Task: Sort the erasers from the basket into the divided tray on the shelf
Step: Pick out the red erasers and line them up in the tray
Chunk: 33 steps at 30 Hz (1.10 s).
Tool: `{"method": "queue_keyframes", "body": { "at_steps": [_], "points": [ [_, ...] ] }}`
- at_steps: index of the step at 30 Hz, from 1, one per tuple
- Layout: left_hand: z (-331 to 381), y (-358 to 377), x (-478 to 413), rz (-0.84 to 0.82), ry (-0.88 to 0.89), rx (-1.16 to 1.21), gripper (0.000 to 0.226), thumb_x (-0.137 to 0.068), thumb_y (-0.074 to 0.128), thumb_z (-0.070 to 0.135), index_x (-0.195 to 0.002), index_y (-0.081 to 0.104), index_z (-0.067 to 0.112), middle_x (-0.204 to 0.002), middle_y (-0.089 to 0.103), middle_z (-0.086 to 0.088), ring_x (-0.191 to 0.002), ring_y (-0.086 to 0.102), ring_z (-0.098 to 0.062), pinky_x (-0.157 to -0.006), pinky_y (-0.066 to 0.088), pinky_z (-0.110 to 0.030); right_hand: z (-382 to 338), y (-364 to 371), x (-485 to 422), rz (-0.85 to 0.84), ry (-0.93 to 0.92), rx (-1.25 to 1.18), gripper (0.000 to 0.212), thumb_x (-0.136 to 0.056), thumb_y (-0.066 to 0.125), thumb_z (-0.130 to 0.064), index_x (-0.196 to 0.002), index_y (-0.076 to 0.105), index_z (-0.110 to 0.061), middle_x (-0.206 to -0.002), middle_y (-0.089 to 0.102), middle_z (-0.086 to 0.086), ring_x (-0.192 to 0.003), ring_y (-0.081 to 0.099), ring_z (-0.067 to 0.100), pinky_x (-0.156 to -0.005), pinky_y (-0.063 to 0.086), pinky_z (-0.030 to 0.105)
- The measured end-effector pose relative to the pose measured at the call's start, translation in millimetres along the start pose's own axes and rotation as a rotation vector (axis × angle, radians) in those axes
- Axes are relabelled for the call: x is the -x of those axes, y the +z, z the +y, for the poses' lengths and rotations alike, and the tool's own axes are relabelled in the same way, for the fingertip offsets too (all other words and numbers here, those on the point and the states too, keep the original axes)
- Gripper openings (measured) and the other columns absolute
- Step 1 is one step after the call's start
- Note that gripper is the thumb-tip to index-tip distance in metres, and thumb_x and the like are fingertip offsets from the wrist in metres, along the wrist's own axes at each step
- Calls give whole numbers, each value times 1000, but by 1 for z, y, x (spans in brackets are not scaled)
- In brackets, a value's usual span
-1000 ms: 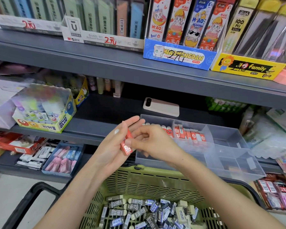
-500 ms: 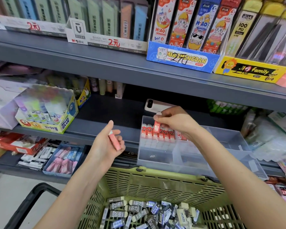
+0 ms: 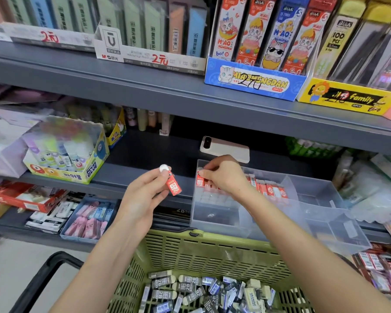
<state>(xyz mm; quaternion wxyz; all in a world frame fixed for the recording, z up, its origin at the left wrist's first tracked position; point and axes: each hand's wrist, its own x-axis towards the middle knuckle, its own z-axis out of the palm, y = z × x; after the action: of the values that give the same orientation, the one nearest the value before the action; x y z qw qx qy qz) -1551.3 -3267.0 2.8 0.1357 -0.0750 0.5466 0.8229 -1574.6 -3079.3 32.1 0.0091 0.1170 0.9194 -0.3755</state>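
My left hand (image 3: 142, 195) pinches a red-sleeved eraser (image 3: 172, 182) upright in front of the shelf edge, left of the clear divided tray (image 3: 215, 220). My right hand (image 3: 221, 175) reaches into the tray's rear left compartment and pinches another red eraser (image 3: 200, 180) at the left end of a row of red erasers (image 3: 269, 188). The green basket (image 3: 203, 251) below holds several grey, blue and cream erasers (image 3: 203, 292).
A white phone (image 3: 226, 149) lies on the shelf behind the tray. A glue stick box (image 3: 66, 152) stands at the left. Pink and blue erasers in a blue box (image 3: 88, 220) sit on the lower shelf. A black handle (image 3: 38, 283) crosses the lower left.
My right hand stayed at the tray's rear left compartment, lowering its eraser into the row. My left hand rose and moved right, turning its eraser upright.
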Motion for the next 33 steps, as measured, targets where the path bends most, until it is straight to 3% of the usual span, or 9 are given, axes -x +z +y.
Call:
{"method": "queue_keyframes", "body": {
  "at_steps": [4,8,11,14,17,20,24,29,33],
  "points": [
    [1,5,4,-61,73,-10,37,-69,71,31,-103,70,16,-87,74,1,-82,69,-9,-67,53,-19,-10,-5,16,114,-156,132,21,-90,60,-28,-99,71,-12,-92,69,-1,-82,61,10,-76,47,23],
    [0,9,5,-143,162,-47,34,-65,77,36,-94,73,19,-84,73,-6,-71,65,-10,-59,50,-17,-23,-11,43,-196,-280,-286,18,-86,65,-23,-103,67,-17,-77,66,-4,-64,58,4,-58,48,19],
    [-1,12,6,-198,173,-80,35,-64,77,40,-93,75,22,-81,72,-6,-69,60,-15,-58,49,-17,-26,-12,55,-322,-321,-337,28,-86,65,-11,-113,60,-17,-71,64,2,-56,59,5,-55,49,20],
    [-4,14,9,-228,203,-124,32,-70,73,41,-98,73,25,-89,73,-6,-79,66,-20,-68,54,-22,-24,-18,55,-321,-316,-434,30,-85,65,-6,-111,59,-20,-67,64,3,-53,58,9,-53,49,21],
    [-10,17,12,-163,326,-446,24,-82,62,44,-104,68,34,-96,71,5,-88,65,-5,-75,50,-16,-11,-30,38,-111,-140,-506,26,-84,64,-5,-107,58,-16,-60,61,4,-42,50,9,-43,41,20],
    [-17,19,10,-100,469,-775,26,-87,58,36,-112,63,32,-96,62,12,-89,57,2,-76,45,-11,4,-32,18,32,15,-351,27,-83,64,-6,-109,55,-10,-60,59,6,-36,45,8,-43,40,22],
    [-25,17,8,-159,581,-1004,38,-90,56,37,-126,59,25,-100,55,13,-97,53,-6,-83,45,-24,9,-13,6,-36,78,-221,17,-82,66,-7,-98,59,-7,-57,58,5,-38,49,9,-42,41,23],
    [-28,15,7,-185,611,-1104,45,-91,51,44,-131,55,25,-104,55,10,-102,49,-9,-89,45,-32,7,-11,6,45,-47,169,17,-85,62,-24,-91,71,-12,-86,72,3,-80,65,19,-73,52,31],
    [-26,16,9,-193,597,-1124,43,-92,51,40,-131,56,23,-103,56,9,-102,50,-11,-91,45,-36,7,-15,17,45,-104,397,27,-88,56,-39,-100,71,-20,-99,71,-2,-96,62,18,-76,45,28]
  ]
}}
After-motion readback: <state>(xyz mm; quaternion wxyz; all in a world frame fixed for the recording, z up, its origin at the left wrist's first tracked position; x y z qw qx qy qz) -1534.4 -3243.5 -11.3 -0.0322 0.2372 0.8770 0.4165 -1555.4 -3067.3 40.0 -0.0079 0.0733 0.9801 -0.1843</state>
